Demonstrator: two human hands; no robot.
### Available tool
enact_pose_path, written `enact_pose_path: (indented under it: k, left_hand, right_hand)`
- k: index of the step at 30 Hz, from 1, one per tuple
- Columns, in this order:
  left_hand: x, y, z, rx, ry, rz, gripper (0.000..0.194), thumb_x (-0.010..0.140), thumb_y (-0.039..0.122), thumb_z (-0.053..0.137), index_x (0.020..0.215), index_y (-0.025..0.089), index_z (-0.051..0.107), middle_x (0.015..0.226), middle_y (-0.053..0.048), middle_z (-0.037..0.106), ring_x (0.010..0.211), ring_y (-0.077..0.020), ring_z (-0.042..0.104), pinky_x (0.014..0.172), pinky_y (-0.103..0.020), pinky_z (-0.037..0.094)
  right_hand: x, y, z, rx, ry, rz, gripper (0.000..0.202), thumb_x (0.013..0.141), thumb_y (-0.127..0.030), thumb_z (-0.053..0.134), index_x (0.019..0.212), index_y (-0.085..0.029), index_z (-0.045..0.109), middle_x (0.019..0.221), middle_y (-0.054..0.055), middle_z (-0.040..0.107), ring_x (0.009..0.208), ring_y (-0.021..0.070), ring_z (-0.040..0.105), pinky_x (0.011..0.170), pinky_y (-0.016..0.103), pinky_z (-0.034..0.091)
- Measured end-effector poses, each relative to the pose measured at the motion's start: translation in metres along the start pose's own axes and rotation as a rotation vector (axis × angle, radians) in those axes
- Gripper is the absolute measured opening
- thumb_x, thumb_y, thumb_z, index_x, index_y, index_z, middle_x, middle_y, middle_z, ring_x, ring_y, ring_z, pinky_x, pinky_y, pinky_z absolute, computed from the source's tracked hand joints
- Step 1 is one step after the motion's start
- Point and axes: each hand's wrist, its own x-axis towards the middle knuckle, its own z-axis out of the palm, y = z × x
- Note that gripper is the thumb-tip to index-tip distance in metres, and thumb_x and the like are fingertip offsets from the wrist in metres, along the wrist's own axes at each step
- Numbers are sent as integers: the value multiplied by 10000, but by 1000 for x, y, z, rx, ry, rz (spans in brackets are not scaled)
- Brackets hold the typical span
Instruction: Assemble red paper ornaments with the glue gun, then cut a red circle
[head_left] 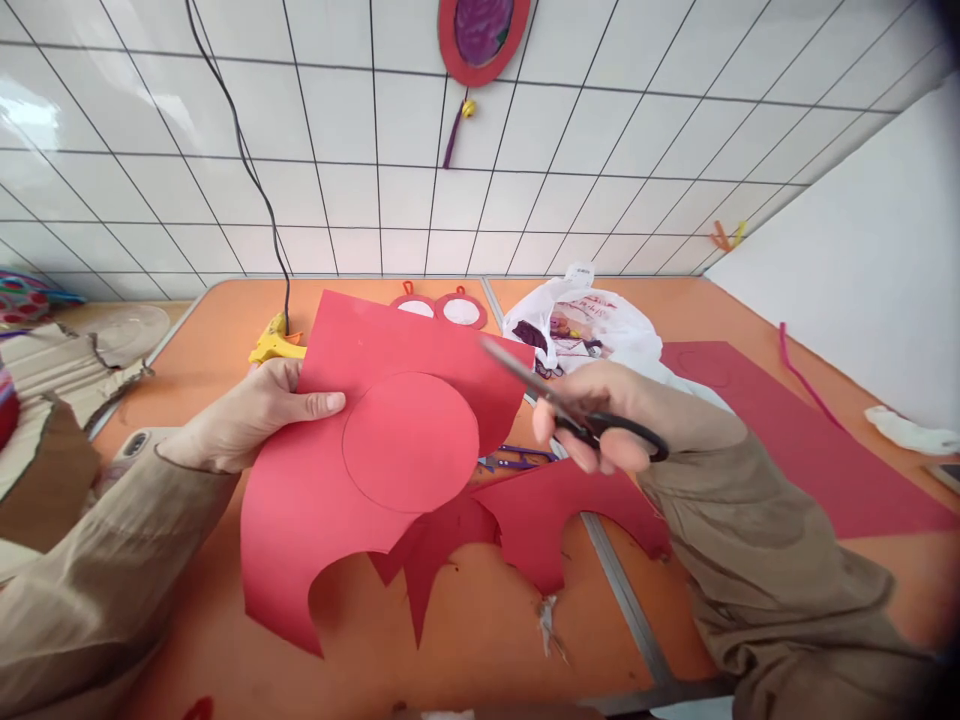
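My left hand (259, 415) grips the left edge of a red paper sheet (300, 520), thumb on top. A drawn circle (411, 442) fills the sheet's middle, and its right and lower right side is cut along the line. In my right hand (615, 410) are black-handled scissors (517, 370), fingers through the loops. The blades point up and left, slightly apart from the circle and over the sheet's right part. Below the sheet lie red paper offcuts (532, 525) with curved edges. Purple-handled thread snips (517, 458) lie partly hidden behind the sheet.
A yellow glue gun (275, 342) with a black cord stands behind my left hand. Farther back are two small round red-rimmed pieces (460, 310) and a white plastic bag (615, 320). Red sheet (795, 450) lies right; torn cardboard (45, 470) sits left. A tiled wall (330, 130) rises behind.
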Motion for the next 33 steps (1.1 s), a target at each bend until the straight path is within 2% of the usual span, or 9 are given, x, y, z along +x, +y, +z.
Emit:
enact_pose_path:
  k: [5,7,17,20,24,26,28,30,33]
  left_hand:
    - [-3,-1,0,186,-144,94,319,702,266,862,969,106,787,891,-124,808,768,-284,771,744,-422,633]
    - [-6,-1,4,303,-221,93,310,746,310,826,996,129,789,929,-108,811,803,-279,768,762,-412,627]
    - [2,-16,27,642,-305,178,178,705,363,797,709,185,807,710,-113,778,555,-270,702,457,-329,548]
    - [4,-15,31,600,-130,254,143,646,307,837,720,188,805,716,-101,773,600,-272,704,489,-325,551]
    - [-22,-14,46,535,465,804,120,702,231,817,821,221,824,770,-39,779,682,-188,666,592,-222,519]
    - [-42,-19,54,636,444,942,48,745,260,794,782,250,823,608,-4,709,548,-151,573,520,-218,455]
    - [-54,-30,58,803,92,820,93,739,331,802,707,244,809,510,-1,640,452,-136,496,444,-244,377]
    - [-52,-46,54,908,-232,475,339,813,435,726,559,211,732,443,-7,548,407,-119,437,400,-248,291]
    - [-32,-73,38,711,-186,204,486,790,609,694,588,169,725,481,-47,591,431,-132,516,420,-232,367]
  right_hand:
    - [0,-4,19,-243,699,-396,404,725,-555,811,949,-262,646,745,0,683,622,152,627,579,296,523]
    - [2,-4,26,-427,790,-425,390,707,-496,843,949,-270,638,809,5,701,686,170,656,632,316,542]
    - [26,6,45,-337,364,-111,242,718,-285,768,883,-186,622,668,-39,520,627,124,481,583,261,423]
    - [29,11,44,-282,372,-114,158,717,-241,717,763,-184,576,632,-52,455,594,107,425,550,249,356]
    - [31,14,37,-203,491,-168,182,685,-243,732,790,-189,594,654,-41,500,618,125,463,551,253,360]
    - [32,14,34,-155,552,-187,230,659,-241,746,832,-187,605,644,-46,494,617,125,457,551,253,355]
    - [33,13,33,-107,594,-218,283,631,-259,765,855,-185,610,635,-49,489,616,124,447,560,256,364]
    - [32,11,34,-72,614,-278,304,625,-293,782,851,-189,607,654,-41,509,635,130,457,586,268,393]
    - [30,7,39,-53,619,-369,294,650,-332,787,821,-203,586,709,-21,558,672,142,490,625,286,430]
